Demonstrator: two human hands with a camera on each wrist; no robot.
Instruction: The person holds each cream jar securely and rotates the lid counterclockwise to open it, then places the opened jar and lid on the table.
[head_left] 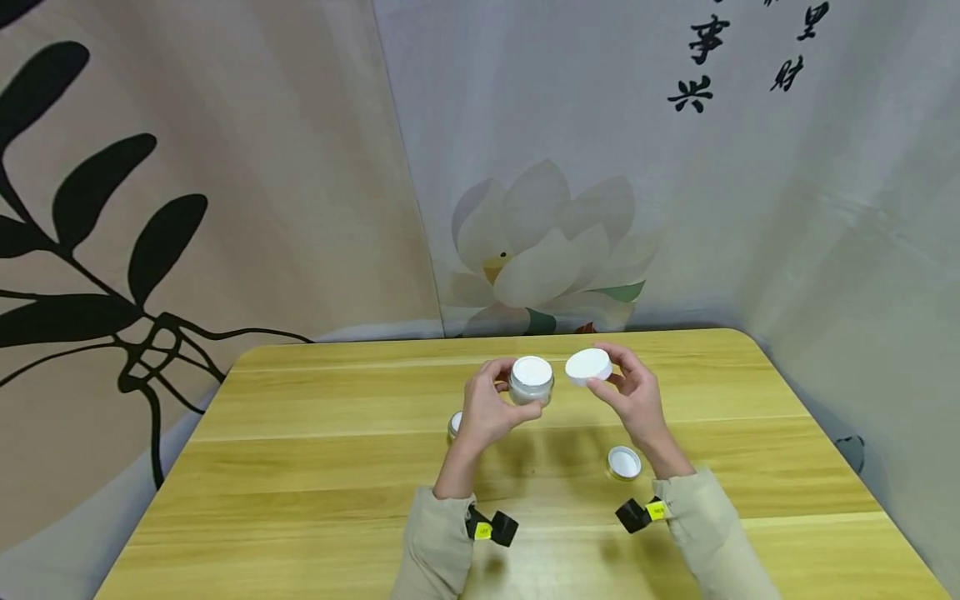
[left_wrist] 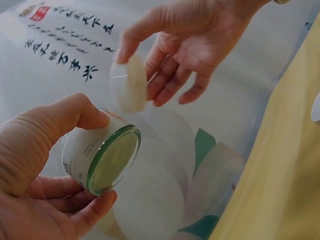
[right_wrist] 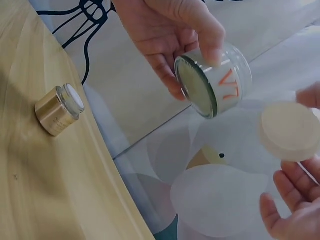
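My left hand (head_left: 487, 408) grips a clear glass jar (head_left: 532, 382) between thumb and fingers, above the table. The jar's mouth shows a white round surface, and its label (right_wrist: 229, 86) bears orange letters. To the right of it, my right hand (head_left: 639, 402) pinches a round white lid (head_left: 588, 367) by its rim, apart from the jar. In the left wrist view the jar's thick base (left_wrist: 116, 161) faces the camera, tilted, with the lid (left_wrist: 128, 84) beyond it.
A small gold jar (right_wrist: 56, 112) with a white disc at its mouth stands on the wooden table (head_left: 337, 467), partly hidden by my left wrist in the head view. Near my right wrist lies a small lid (head_left: 624, 462), white inside. A printed curtain (head_left: 300, 167) hangs behind.
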